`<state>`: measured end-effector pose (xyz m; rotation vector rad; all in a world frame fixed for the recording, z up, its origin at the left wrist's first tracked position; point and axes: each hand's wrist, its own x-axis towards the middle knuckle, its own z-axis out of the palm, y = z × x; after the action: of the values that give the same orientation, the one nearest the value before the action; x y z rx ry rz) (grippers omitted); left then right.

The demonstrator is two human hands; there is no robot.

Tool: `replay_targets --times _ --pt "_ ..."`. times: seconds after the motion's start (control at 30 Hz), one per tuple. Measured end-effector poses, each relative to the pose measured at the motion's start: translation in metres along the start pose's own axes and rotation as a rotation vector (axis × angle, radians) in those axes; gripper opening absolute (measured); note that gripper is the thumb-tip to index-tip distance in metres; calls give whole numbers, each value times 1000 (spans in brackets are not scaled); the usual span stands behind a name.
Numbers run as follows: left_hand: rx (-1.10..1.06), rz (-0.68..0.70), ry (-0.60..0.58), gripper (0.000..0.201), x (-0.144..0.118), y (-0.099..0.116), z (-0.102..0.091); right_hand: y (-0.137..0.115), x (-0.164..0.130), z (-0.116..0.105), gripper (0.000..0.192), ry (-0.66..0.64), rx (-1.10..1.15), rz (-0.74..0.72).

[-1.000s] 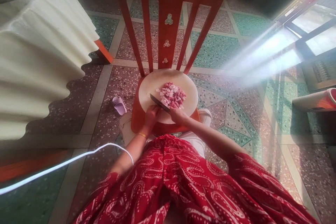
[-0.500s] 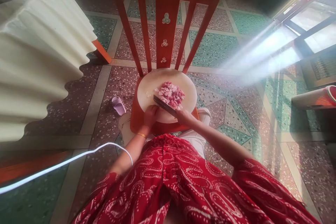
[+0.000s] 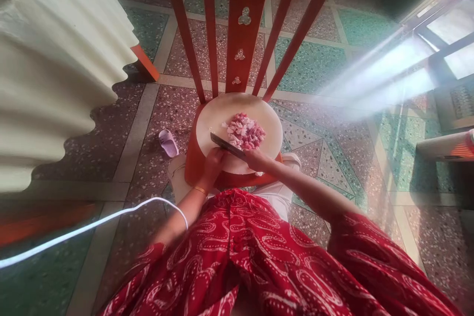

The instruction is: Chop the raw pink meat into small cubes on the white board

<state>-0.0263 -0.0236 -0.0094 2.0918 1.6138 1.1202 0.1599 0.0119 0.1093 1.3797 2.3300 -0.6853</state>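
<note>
Bright daylight streams from the glazed metal-framed window (image 3: 444,39) — hazy glare streaks spread leftward from it; far from it, frame edges smear, bend and darken.

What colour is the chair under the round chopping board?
Orange-red wooden chair, seen in the head view.

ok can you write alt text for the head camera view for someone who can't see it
Seen from above, a person's right hand holds a knife against a pile of chopped pink meat on a round pale cutting board, while the left hand rests at the board's near edge. The board sits on an orange chair over a patterned floor.
</note>
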Motion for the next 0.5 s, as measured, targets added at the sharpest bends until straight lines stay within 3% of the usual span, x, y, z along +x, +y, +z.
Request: replay_targets --times 0.3,0.4,0.5 --pt "62 -1 -72 16 4 5 -4 -35 58 -6 25 29 12 -5" --pt "124 14 -106 16 4 6 -5 -34 57 -3 26 85 12 -12" --pt "139 34 -126 15 4 4 -5 -16 37 3 26 120 26 24"
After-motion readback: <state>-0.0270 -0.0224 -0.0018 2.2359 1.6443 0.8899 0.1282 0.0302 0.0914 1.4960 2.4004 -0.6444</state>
